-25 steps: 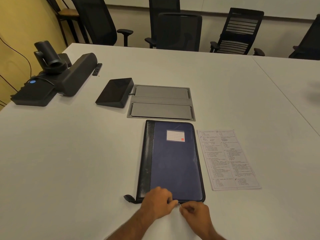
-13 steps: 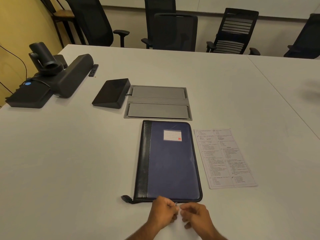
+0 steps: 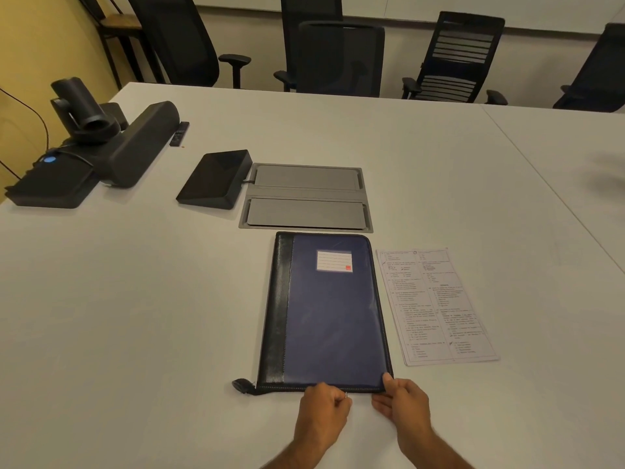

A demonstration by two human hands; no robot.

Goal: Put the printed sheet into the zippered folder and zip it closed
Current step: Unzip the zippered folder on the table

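Your left hand (image 3: 323,409): pinches the zipper pull (image 3: 346,395) (small, metallic).
Your right hand (image 3: 402,402): grips the blue zippered folder's (image 3: 331,313) near corner.
Printed sheet (image 3: 436,304): beside it.

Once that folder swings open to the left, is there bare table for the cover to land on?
Yes: bare table runs left of the zippered folder, below the black wedge console. Crowded on the right, where the printed sheet lies close beside it, and behind, where the grey hatch borders its far edge.

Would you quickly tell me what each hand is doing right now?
Left hand: pinching the zipper pull.
Right hand: gripping the folder corner.
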